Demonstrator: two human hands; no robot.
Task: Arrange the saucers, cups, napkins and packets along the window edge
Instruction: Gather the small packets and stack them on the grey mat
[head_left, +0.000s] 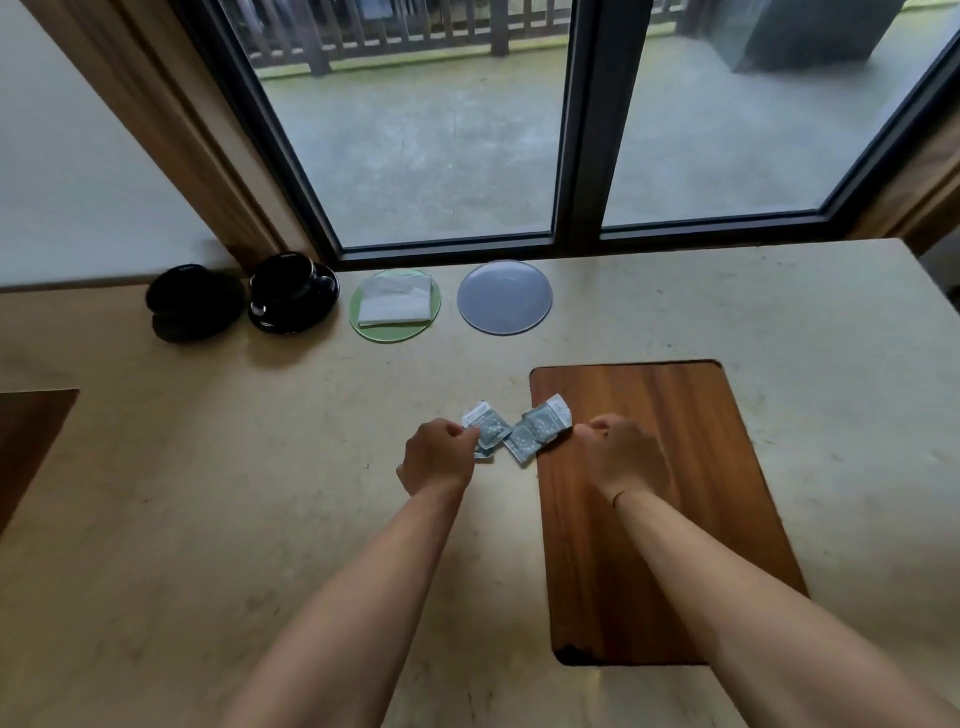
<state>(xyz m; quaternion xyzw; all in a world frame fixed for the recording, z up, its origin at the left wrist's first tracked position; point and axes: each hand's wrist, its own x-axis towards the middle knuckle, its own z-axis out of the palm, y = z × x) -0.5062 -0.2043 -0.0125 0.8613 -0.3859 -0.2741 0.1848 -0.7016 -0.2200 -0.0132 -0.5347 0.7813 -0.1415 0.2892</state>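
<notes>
Along the window edge stand a black cup on a black saucer (195, 304), a second black cup on its saucer (291, 299), a green saucer (358, 322) bearing a folded white napkin (396, 306), and a bare grey saucer (504, 296). Nearer me, my left hand (439, 457) pinches grey-blue packets (485, 428) above the counter. My right hand (621, 454) pinches more grey-blue packets (535, 431) at the left edge of the wooden board. The two bunches nearly meet in the middle.
A brown wooden board (654, 519) lies on the beige counter (208, 493) at right of centre. A dark wooden panel (26, 441) shows at the far left. The dark window frame (576, 130) rises right behind the saucers.
</notes>
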